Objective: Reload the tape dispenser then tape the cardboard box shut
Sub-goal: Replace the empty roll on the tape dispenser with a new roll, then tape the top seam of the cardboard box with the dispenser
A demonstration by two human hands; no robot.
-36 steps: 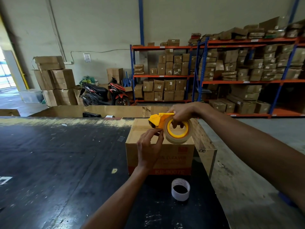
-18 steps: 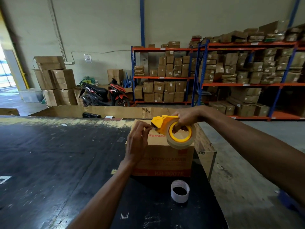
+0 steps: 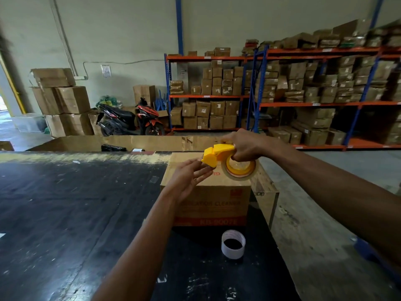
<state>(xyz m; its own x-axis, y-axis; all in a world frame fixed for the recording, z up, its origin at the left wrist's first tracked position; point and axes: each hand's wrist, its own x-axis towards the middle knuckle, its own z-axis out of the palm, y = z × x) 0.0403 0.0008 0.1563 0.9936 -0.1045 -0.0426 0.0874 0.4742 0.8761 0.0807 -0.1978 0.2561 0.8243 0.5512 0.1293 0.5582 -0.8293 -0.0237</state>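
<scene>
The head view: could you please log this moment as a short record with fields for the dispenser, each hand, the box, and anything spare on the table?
dispenser: yellow tape dispenser with a tape roll loaded, held above the box top
right hand: right hand grips the dispenser at the roll
left hand: left hand fingers open, fingertips at the dispenser's front end
box: cardboard box on the black table, flaps down
spare: empty tape core standing on the table, in front of the box

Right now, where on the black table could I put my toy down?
Left of the cardboard box, the black table lies wide and bare. It is crowded near the box: both arms and the empty tape core in front.
</scene>
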